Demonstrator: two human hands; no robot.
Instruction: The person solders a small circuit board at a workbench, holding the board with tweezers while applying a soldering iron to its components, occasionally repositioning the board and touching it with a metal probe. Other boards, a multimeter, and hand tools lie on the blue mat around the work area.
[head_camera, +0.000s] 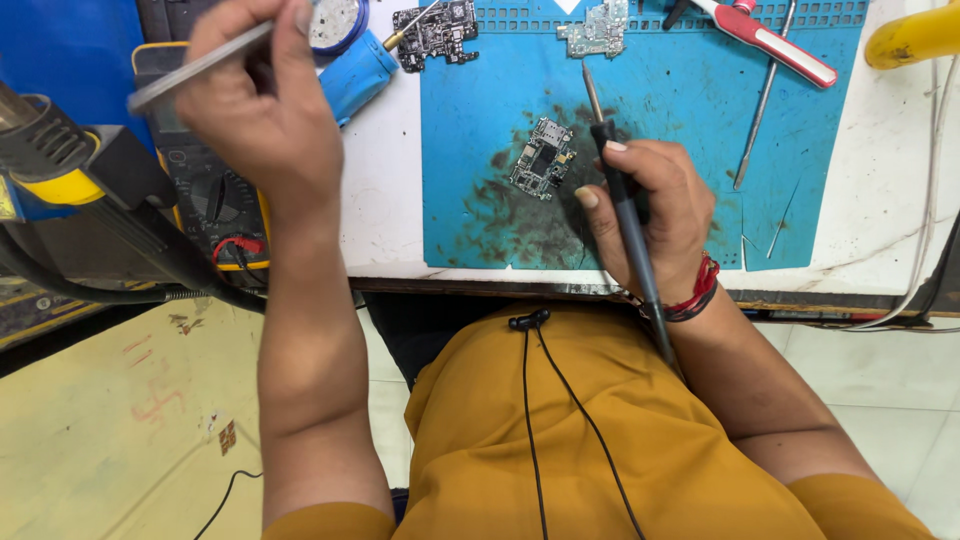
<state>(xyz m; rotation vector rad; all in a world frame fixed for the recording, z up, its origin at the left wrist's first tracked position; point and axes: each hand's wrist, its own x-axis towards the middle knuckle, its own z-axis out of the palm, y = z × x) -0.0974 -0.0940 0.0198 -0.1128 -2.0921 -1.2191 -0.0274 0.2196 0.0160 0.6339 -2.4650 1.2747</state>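
My right hand (650, 205) grips a dark soldering iron (622, 190) like a pen, its metal tip pointing away over the blue work mat (690, 130). A small green circuit board (542, 158) lies on a sooty patch of the mat, just left of that hand. My left hand (262, 100) is raised at the upper left, pinching slim metal tweezers (190, 70) whose ends point left, above a multimeter (215, 195).
Two more circuit boards (437, 30) (597, 30) lie at the mat's far edge. A red-and-white tool (770, 40) and a thin metal probe (762, 100) rest at right. A hot-air handle (60, 155) with hose sits at left, a blue cylinder (358, 70) beside a round tin (335, 22).
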